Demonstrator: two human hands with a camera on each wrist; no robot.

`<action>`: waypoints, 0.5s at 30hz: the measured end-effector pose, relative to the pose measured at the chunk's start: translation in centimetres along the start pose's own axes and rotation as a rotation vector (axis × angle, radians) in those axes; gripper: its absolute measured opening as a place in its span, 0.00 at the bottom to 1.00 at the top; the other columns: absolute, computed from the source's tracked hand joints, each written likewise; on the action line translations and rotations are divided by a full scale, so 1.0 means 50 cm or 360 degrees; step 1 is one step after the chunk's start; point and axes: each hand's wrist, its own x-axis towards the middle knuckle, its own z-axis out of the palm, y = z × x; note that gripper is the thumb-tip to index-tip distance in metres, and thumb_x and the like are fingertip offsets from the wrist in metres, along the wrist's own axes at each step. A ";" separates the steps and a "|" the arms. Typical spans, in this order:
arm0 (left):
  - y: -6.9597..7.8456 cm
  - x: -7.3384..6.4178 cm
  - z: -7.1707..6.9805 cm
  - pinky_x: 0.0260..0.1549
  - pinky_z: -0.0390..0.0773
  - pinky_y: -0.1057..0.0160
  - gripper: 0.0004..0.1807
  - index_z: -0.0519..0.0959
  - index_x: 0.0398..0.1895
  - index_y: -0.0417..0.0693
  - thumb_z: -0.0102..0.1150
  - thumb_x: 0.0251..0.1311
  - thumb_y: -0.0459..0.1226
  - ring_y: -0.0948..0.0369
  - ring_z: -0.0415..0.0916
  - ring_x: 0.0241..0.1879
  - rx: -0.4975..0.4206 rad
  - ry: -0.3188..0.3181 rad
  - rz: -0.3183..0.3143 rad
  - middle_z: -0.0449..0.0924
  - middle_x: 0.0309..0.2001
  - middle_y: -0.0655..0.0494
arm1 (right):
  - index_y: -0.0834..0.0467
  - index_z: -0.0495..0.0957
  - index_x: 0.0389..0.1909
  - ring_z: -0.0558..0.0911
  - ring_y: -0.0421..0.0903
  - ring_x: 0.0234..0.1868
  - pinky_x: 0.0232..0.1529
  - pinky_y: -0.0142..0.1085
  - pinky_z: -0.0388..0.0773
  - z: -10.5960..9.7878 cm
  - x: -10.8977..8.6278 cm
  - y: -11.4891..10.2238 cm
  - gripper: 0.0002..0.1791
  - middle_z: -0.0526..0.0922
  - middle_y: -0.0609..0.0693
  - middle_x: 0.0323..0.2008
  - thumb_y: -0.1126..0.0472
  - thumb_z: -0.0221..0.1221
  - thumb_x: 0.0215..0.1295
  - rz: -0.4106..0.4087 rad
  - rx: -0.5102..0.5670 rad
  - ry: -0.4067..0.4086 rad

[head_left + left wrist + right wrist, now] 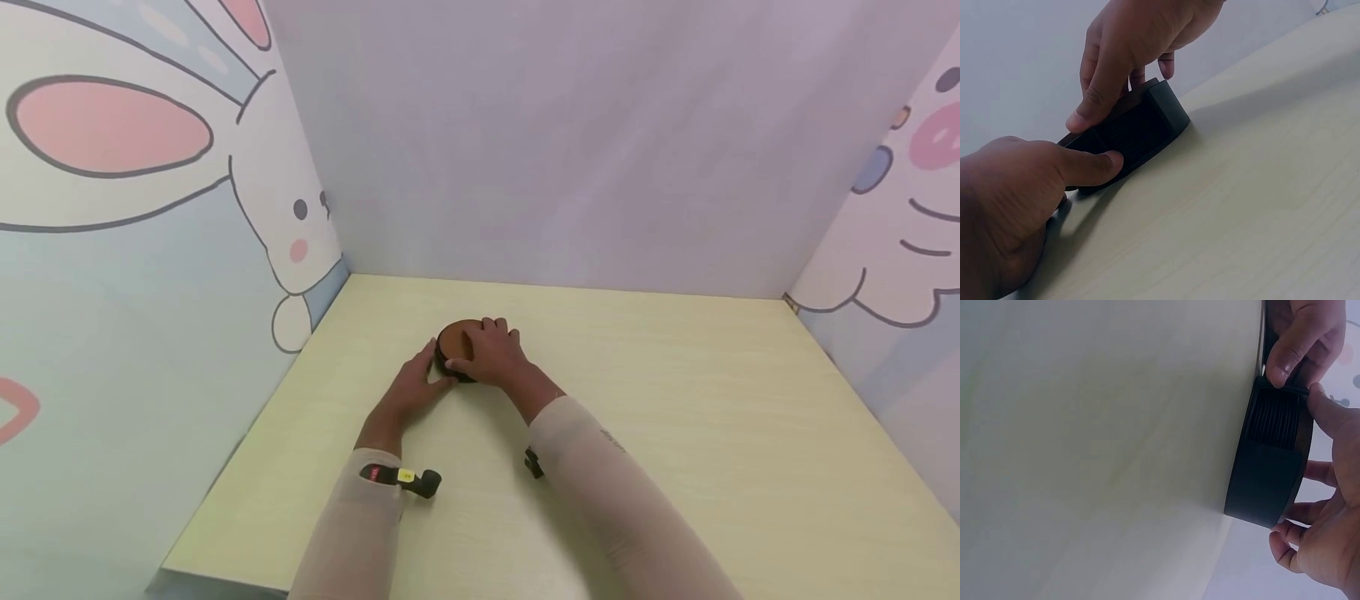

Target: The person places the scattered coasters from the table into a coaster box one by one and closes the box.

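A round coaster set (452,340), brown on top with a black holder around it, sits on the table toward the back. Through a gap in the holder's side (1266,478) the edges of several thin black discs show. My left hand (411,388) grips its left side, thumb along the near side, in the left wrist view across the gap in the holder (1138,131). From above, my right hand (497,354) spans the top, thumb at the near rim and fingers at the far right rim. The left hand's other fingers are mostly hidden behind the holder.
The pale wooden table (675,433) meets a plain lilac back wall (555,150). Side panels with cartoon animals (112,292) stand at left and right. A small black camera (427,483) is strapped at the left wrist, another dark one (533,463) at the right.
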 end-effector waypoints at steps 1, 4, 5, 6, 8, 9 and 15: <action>-0.001 0.000 0.000 0.88 0.52 0.40 0.53 0.46 0.91 0.47 0.65 0.75 0.53 0.44 0.47 0.90 0.0001 0.0001 -0.0002 0.50 0.90 0.46 | 0.49 0.71 0.79 0.71 0.63 0.75 0.72 0.62 0.73 0.000 0.000 0.000 0.42 0.75 0.63 0.74 0.30 0.64 0.73 0.0002 0.0007 0.0002; -0.001 0.001 0.000 0.88 0.52 0.38 0.53 0.46 0.91 0.47 0.65 0.75 0.53 0.43 0.48 0.89 0.0009 -0.0005 -0.0001 0.50 0.90 0.45 | 0.51 0.71 0.79 0.70 0.63 0.74 0.71 0.63 0.73 0.000 -0.001 0.002 0.43 0.75 0.62 0.74 0.31 0.65 0.73 0.0006 0.0029 0.0005; 0.000 0.001 0.000 0.88 0.52 0.38 0.53 0.46 0.91 0.47 0.65 0.75 0.53 0.43 0.48 0.89 0.0010 -0.0009 0.0000 0.50 0.90 0.45 | 0.51 0.71 0.79 0.70 0.63 0.74 0.71 0.63 0.74 -0.001 -0.001 0.003 0.43 0.75 0.62 0.74 0.31 0.65 0.72 0.0006 0.0036 0.0005; 0.000 0.001 0.000 0.88 0.52 0.39 0.53 0.46 0.91 0.47 0.65 0.75 0.53 0.43 0.48 0.89 0.0007 -0.0010 0.0001 0.50 0.90 0.45 | 0.52 0.71 0.79 0.70 0.63 0.75 0.70 0.63 0.74 -0.001 -0.002 0.004 0.44 0.74 0.62 0.74 0.31 0.65 0.72 0.0005 0.0042 0.0005; 0.002 0.000 0.000 0.88 0.52 0.39 0.53 0.46 0.91 0.47 0.65 0.75 0.53 0.44 0.47 0.89 0.0004 -0.0015 -0.0001 0.50 0.90 0.45 | 0.53 0.70 0.80 0.69 0.64 0.75 0.71 0.63 0.74 -0.002 -0.005 0.006 0.46 0.73 0.63 0.75 0.31 0.66 0.72 -0.0001 0.0061 0.0002; 0.002 -0.001 0.000 0.88 0.52 0.39 0.53 0.46 0.91 0.48 0.65 0.75 0.53 0.44 0.47 0.90 -0.0001 -0.0016 -0.0011 0.50 0.90 0.46 | 0.54 0.69 0.80 0.69 0.64 0.77 0.71 0.64 0.73 -0.003 -0.006 0.007 0.46 0.71 0.64 0.77 0.31 0.66 0.71 -0.0006 0.0073 -0.0001; 0.004 -0.002 -0.001 0.88 0.51 0.39 0.53 0.46 0.92 0.50 0.65 0.75 0.54 0.45 0.46 0.90 0.0004 -0.0012 -0.0050 0.49 0.90 0.47 | 0.53 0.61 0.85 0.63 0.66 0.83 0.76 0.68 0.69 -0.015 -0.019 0.020 0.53 0.60 0.65 0.84 0.33 0.71 0.68 -0.0022 0.0179 -0.0042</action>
